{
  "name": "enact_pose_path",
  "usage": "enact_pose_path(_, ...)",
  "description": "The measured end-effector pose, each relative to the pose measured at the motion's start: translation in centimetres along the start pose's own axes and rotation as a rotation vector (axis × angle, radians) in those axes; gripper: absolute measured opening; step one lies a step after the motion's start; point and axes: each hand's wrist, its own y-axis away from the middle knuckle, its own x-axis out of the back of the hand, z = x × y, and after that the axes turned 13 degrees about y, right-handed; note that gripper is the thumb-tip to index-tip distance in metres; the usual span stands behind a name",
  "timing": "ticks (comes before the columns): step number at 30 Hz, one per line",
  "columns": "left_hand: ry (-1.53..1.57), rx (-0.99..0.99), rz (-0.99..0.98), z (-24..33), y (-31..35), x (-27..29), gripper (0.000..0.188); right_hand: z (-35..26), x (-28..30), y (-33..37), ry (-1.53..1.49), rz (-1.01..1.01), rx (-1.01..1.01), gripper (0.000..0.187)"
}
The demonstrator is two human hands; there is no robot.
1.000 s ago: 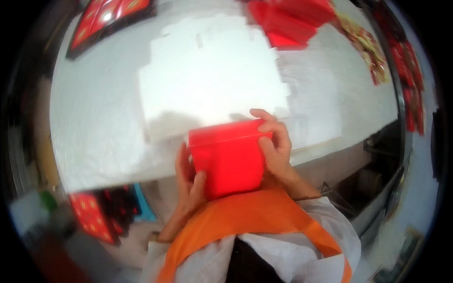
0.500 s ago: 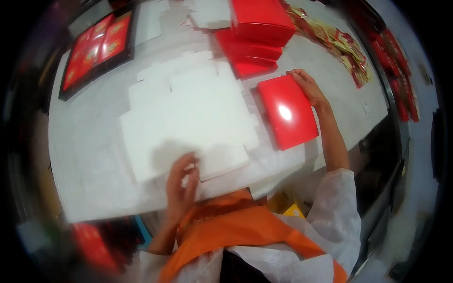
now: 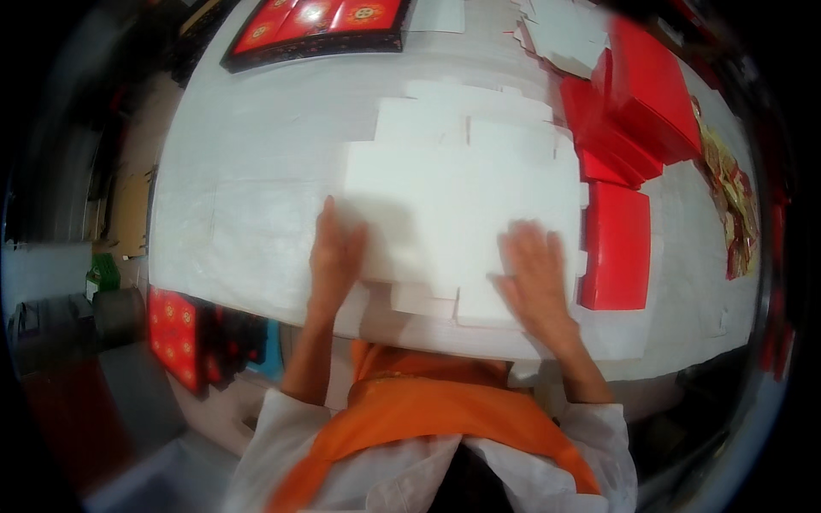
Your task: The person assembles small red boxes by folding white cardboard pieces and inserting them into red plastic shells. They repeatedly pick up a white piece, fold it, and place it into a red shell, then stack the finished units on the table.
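A flat, unfolded white cardboard box blank (image 3: 462, 188), with stepped flaps along its edges, lies in front of me; it may be a stack of several. My left hand (image 3: 336, 261) is at its left edge with fingers apart, and whether it touches the cardboard I cannot tell. Over the lower right part of the blank is my right hand (image 3: 536, 278), palm down, fingers spread and a little blurred, holding nothing. A closed red box (image 3: 617, 248) lies flat just right of the blank, apart from both hands.
Red boxes (image 3: 654, 94) are stacked behind the single one. Gold and red packets (image 3: 731, 201) lie along the right side. A black-edged tray of red patterned boxes (image 3: 316, 30) sits at the far left. More white blanks (image 3: 564, 38) lie at the back.
My right hand has let go of the red box and moved left onto the white blank. My left hand has moved to the blank's left edge. The view has turned left.
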Motion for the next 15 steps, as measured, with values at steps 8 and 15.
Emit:
enact_pose_path(8, -0.099, -0.007, 0.104, 0.0, 0.1, -1.1, 0.054, -1.4, 0.1, -1.1, 0.028, -0.092, -0.015, 0.055)
enact_pose_path(15, -0.150, -0.216, 0.191, -0.7, 0.5, -1.5, 0.051, -1.8, -0.1, -1.2, 0.050, -0.085, 0.000, 0.055)
